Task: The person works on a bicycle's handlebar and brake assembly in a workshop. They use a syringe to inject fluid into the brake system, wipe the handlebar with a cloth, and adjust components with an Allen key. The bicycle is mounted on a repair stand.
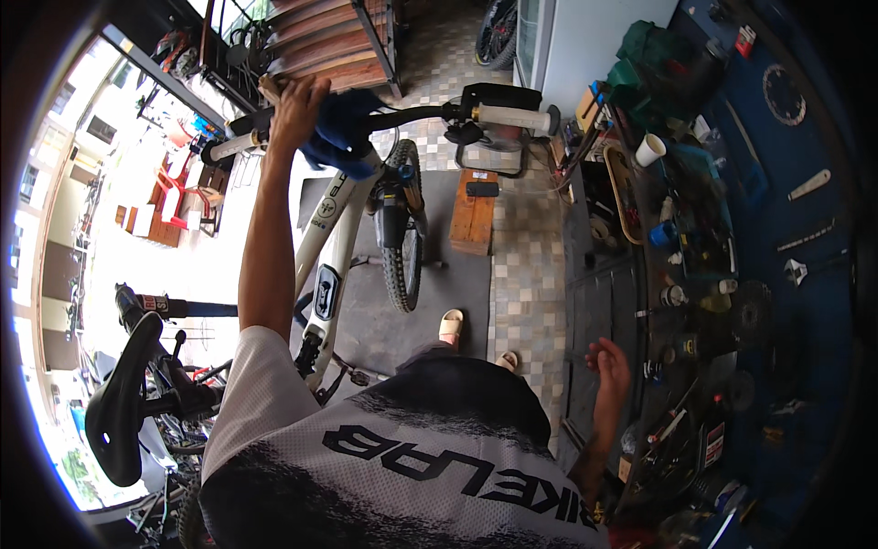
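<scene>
My left hand (294,110) grips the black handlebar (416,114) of a white-framed bicycle (331,247), just beside a blue cloth (343,128) draped over the stem. White grips cap both bar ends. The front wheel (402,229) with its knobby tyre hangs below the bar. My right hand (610,361) hovers low at the right with fingers spread, holding nothing, close to the edge of a cluttered workbench (658,274). The black saddle (123,412) sits at the lower left.
A wooden bench (474,215) with a dark object on it stands on the tiled floor ahead. The workbench carries a white cup (650,149), bottles and tools; a blue wall (786,201) holds wrenches. Wooden shelves (329,41) stand at the back. My sandalled feet (450,325) are below.
</scene>
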{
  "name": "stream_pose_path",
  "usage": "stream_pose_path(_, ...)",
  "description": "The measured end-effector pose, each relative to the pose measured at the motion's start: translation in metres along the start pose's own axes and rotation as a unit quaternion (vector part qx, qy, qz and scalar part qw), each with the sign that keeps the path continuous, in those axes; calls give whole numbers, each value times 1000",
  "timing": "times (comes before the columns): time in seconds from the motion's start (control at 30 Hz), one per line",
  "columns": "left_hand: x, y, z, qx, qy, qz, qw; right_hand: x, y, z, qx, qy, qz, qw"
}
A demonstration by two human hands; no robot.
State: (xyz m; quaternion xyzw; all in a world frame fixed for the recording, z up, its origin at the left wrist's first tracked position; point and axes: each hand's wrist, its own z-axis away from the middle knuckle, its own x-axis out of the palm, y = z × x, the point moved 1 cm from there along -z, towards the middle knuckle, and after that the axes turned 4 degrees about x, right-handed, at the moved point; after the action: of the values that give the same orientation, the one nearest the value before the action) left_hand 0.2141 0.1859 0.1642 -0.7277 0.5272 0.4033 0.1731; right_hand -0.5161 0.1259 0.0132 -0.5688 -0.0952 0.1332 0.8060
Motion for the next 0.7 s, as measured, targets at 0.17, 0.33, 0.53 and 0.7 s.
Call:
stream_pose_path(0.17, 59, -29, 44, 133, 32, -64, 989, -17, 40, 11, 14, -4, -19, 1000)
stream_pose_path(0.33, 15, 34, 67, -12, 115, -71, 991, -42, 98, 44, 15, 89, -22, 996)
stream_pose_path(0.53, 57, 227, 183, -85, 8, 315, 945, -59, 114, 84, 43, 165, -56, 984)
stream_pose_path(0.7, 68, 254, 133, 31, -4, 197, 980, -81, 129, 104, 21, 186, 17, 982)
